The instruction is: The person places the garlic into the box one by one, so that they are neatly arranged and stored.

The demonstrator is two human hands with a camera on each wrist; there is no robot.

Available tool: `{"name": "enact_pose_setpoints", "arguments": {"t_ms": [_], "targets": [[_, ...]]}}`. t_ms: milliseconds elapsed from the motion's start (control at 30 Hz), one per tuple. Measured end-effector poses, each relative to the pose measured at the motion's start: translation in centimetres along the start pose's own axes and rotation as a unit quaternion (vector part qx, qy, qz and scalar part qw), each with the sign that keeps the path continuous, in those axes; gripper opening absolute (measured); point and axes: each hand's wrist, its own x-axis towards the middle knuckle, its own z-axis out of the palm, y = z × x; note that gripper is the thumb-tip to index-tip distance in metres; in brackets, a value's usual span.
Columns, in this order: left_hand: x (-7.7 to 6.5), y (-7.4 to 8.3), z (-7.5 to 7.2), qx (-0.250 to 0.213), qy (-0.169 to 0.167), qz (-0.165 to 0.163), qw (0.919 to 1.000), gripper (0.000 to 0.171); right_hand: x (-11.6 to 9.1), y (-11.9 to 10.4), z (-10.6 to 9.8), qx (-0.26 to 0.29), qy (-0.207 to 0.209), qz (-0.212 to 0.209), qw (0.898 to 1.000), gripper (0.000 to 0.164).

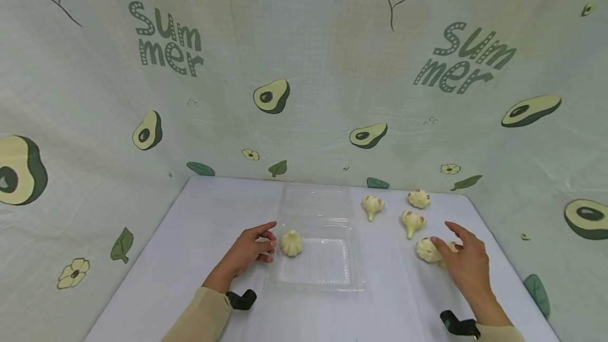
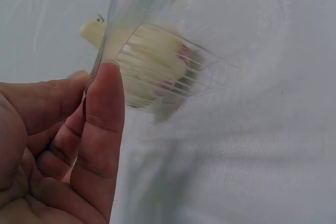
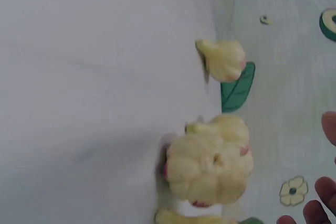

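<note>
The left hand point(image 1: 252, 249) rests on the white desk point(image 1: 190, 236) with its fingers loosely bent, the fingertips point(image 2: 107, 85) touching the left wall of the clear plastic clamshell box point(image 1: 318, 263); it grips nothing. Inside that box, at its left edge and just beyond those fingertips, sits a pale yellow garlic bulb point(image 1: 291, 243). The box lies open, its lid folded back flat toward the wall. The right hand point(image 1: 467, 260) hovers open over the right side of the desk, fingers spread and relaxed, its thumb touching or just beside a second cream garlic bulb point(image 1: 427, 250), with another partly hidden under the palm. Three more garlic bulbs point(image 1: 412, 222) lie farther back, well apart from the box. An avocado-printed green cloth point(image 1: 304, 67) hangs behind and around the desk.
</note>
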Motion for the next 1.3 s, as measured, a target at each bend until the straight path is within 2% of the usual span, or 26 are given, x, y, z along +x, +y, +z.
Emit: {"name": "enact_pose_setpoints", "arguments": {"t_ms": [200,267,333,433,567,667,733,833,933,1100,1300], "targets": [[0.1,0.0,0.0,0.002,0.001,-0.001,1.0000,0.065,0.7,4.0,-1.1,-0.021,-0.048,-0.062,0.997,0.060],[0.0,0.0,0.0,0.002,0.001,-0.003,1.0000,0.065,0.9,5.1,-1.2,-0.027,-0.066,-0.066,0.995,0.063],[0.0,0.1,0.0,0.004,0.002,-0.004,1.0000,0.065,1.2,5.9,-1.3,-0.030,-0.091,-0.050,0.994,0.066],[-0.1,0.2,0.1,0.007,0.005,-0.006,0.9999,0.064,1.8,6.8,-1.6,-0.016,-0.144,0.001,0.989,0.073],[-0.1,0.2,0.1,0.009,0.008,-0.008,0.9999,0.064,2.4,7.7,-1.9,0.021,-0.211,0.066,0.975,0.082],[-0.1,0.2,0.1,0.009,0.009,-0.009,0.9999,0.064,2.6,8.3,-1.7,0.030,-0.242,0.067,0.967,0.086],[-0.1,0.2,0.2,0.007,0.008,-0.009,0.9999,0.064,2.6,8.8,-1.4,0.028,-0.255,0.044,0.966,0.087],[0.0,0.1,0.2,0.005,0.004,-0.008,1.0000,0.064,2.5,9.4,-1.0,0.014,-0.256,0.004,0.967,0.086],[0.0,0.0,0.2,0.003,0.002,-0.007,1.0000,0.065,2.5,9.7,-0.6,-0.001,-0.247,-0.018,0.969,0.084],[0.0,0.0,0.1,-0.001,-0.001,-0.006,1.0000,0.065,2.6,9.7,0.0,-0.006,-0.223,-0.018,0.975,0.079],[0.0,0.0,0.1,-0.001,0.002,-0.008,1.0000,0.065,2.3,9.9,0.3,-0.002,-0.178,0.001,0.984,0.072]]}}
